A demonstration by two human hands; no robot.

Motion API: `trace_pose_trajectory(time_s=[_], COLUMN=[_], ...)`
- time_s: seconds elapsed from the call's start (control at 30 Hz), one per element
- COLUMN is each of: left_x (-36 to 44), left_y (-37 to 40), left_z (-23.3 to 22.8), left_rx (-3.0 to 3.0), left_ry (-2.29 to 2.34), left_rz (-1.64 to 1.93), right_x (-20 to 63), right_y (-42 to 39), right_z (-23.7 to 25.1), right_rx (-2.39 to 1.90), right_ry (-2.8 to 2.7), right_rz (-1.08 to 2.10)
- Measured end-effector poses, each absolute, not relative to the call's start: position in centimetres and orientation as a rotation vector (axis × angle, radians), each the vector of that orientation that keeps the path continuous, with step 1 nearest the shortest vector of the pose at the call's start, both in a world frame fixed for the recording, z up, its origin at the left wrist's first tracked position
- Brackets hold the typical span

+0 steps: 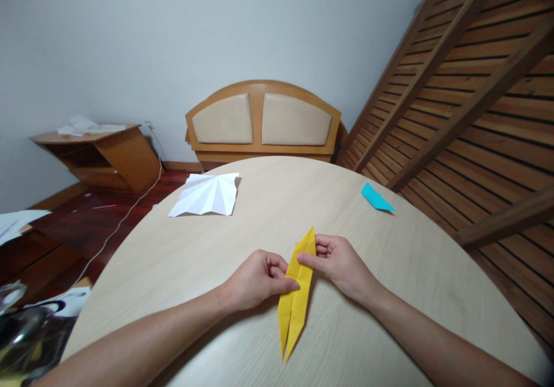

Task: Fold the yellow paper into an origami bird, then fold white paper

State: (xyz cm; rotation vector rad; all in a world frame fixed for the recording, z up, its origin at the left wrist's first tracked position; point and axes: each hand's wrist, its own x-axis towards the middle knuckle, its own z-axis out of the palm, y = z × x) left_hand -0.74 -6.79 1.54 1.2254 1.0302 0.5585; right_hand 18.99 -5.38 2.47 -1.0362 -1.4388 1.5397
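Note:
A yellow folded paper [298, 300] is held between my two hands above the near middle of the table. It is long and narrow, pointed at the far end and split into two points at the near end. My left hand [259, 280] pinches its left edge near the middle, thumb on top and fingers curled behind. Higher up on the right side, my right hand [341, 266] grips it the same way, its thumb lying across the upper part. Fingertips under the paper are partly hidden.
Creased white paper [208, 195] lies at the far left of the round table [277, 191], and a small folded blue paper [376, 198] at the far right. Beyond stand a headboard [257, 116], a wooden cabinet [116, 162] and leaning wooden slats [476, 98].

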Motion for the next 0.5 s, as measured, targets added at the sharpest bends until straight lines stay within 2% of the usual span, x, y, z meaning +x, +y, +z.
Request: trace_pose_trajectory(time_s=[0.5], left_x=[-0.89], left_y=[-6.72], left_z=[1.53], left_rx=[1.288], left_ry=[1.004], left_rz=[0.65], right_x=[18.93], right_y=[-5.2], right_z=[2.45], right_rx=[-1.073], right_ry=[-1.428], right_rz=[1.443])
